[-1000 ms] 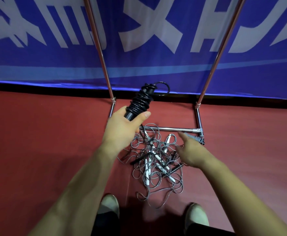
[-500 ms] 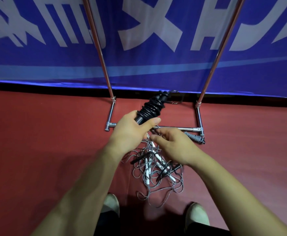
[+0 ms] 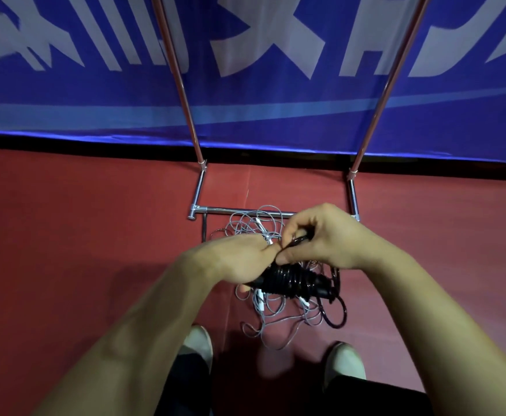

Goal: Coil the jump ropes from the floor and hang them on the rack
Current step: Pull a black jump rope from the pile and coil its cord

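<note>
I noted the left hand [image 3: 239, 261] gripping the wound black rope [image 3: 293, 280], fingers curled; the right hand [image 3: 326, 240] pinched its cord. Judged light, springy, slippery: best held across the coils.

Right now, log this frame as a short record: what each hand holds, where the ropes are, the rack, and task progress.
left hand: grips one end of the coiled black jump rope
right hand: pinches a loop of the same rope above the coil
grey jump ropes: tangled on the red floor beneath the hands
rack: metal frame, base bar behind the tangle, top rail out of frame
progress: black rope wound, not yet hung
</note>
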Demonstrator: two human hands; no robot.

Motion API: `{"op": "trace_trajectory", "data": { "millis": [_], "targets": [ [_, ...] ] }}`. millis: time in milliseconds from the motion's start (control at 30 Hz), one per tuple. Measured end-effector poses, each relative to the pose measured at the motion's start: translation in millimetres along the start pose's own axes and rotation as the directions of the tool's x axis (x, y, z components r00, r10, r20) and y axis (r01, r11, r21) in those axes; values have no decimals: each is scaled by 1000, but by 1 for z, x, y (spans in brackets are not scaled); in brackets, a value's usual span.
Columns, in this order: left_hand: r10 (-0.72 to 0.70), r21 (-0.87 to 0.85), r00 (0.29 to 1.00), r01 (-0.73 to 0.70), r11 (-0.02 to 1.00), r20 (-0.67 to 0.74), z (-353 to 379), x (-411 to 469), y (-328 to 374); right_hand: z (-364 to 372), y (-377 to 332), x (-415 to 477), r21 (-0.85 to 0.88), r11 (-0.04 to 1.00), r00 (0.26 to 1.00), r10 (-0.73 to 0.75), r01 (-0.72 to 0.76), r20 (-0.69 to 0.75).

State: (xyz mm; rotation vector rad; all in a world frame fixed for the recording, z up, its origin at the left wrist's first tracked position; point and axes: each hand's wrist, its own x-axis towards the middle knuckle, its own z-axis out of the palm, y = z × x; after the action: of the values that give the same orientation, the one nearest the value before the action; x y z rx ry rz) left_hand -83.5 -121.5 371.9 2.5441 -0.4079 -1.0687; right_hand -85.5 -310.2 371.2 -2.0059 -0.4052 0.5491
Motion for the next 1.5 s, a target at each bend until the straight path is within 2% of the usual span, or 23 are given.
{"op": "trace_trajectory", "data": {
  "millis": [100, 200, 267, 333, 400, 433, 467, 500, 533, 567, 600, 633, 733, 867, 933, 1000, 1067, 1100, 1167, 1233, 1300, 1400, 1500],
  "targets": [
    [110, -48, 993, -112, 993, -37, -3, -12, 8, -15, 6, -6, 250, 968, 998, -41, 28, 46],
    [250, -167, 957, -273, 947, -148, -3, -21, 12, -28, 15, -10, 426, 904, 995, -73, 37, 67],
    [339, -342, 915, -397, 851, -219, -3, -27, 16, -27, 16, -10, 527, 848, 994, -97, 55, 52],
    [391, -540, 869, -494, 681, -301, -4, -28, 22, -14, 19, -4, 652, 755, 995, -98, 65, 14],
    [266, -688, 871, -490, 535, -413, -10, -21, 22, 4, 16, 6, 731, 682, 1000, 20, -21, 10],
    [126, -750, 883, -452, 483, -451, -14, -14, 18, 12, 13, 11, 713, 696, 996, 91, -81, 24],
    [-30, -788, 880, -409, 460, -474, -20, -8, 11, 20, 10, 15, 638, 760, 989, 144, -121, 16],
    [-172, -792, 855, -352, 500, -489, -23, -2, 3, 29, 8, 18, 488, 860, 984, 175, -148, -10],
    [-282, -750, 814, -256, 609, -507, -25, 6, -9, 37, 6, 20, 266, 951, 984, 174, -160, -30],
    [-334, -663, 787, -124, 738, -519, -24, 12, -18, 46, 5, 20, 11, 990, 989, 142, -141, -33],
    [-341, -562, 781, -15, 827, -523, -21, 16, -24, 55, 5, 20, -211, 972, 995, 98, -98, -13],
    [-324, -471, 787, 48, 881, -525, -15, 20, -28, 64, 4, 19, -358, 932, 998, 62, -52, 18],
    [-286, -318, 799, 126, 940, -529, -3, 25, -29, 74, -6, 17, -482, 876, 999, 28, -10, 31],
    [-296, -247, 737, 179, 952, -607, -8, 19, -32, 49, -20, 11, -420, 903, 996, 72, -86, -50],
    [-251, -205, 737, 155, 966, -628, -9, 16, -30, 39, -25, 8, -275, 954, 991, 104, -123, -80],
    [-188, -128, 783, 139, 982, -594, -6, 15, -27, 33, -27, 6, -62, 983, 982, 165, -171, -97],
    [-146, -53, 882, 137, 989, -449, -2, 16, -26, 27, -26, 7, 134, 970, 973, 214, -202, -83],
    [-124, -36, 935, 119, 992, -334, 1, 16, -25, 24, -26, 7, 170, 966, 975, 210, -195, -69],
    [-56, -32, 995, 53, 998, -87, 9, 16, -18, 18, -25, 8, 71, 990, 992, 124, -122, -24],
    [-8, -44, 1000, 9, 999, 27, 17, 16, -9, 6, -22, 7, -59, 997, 999, 43, -42, 16],
    [71, -97, 997, -68, 993, 20, 18, 11, -3, -11, -16, 1, 5, 1000, 1000, 22, -22, 12],
    [176, -177, 977, -196, 965, -121, 12, 2, 0, -29, -7, -12, 193, 981, 998, 9, 4, -66],
    [240, -242, 950, -286, 927, -201, 7, -6, 5, -25, -1, -11, 304, 952, 989, -2, 48, -150]
  ]
}}
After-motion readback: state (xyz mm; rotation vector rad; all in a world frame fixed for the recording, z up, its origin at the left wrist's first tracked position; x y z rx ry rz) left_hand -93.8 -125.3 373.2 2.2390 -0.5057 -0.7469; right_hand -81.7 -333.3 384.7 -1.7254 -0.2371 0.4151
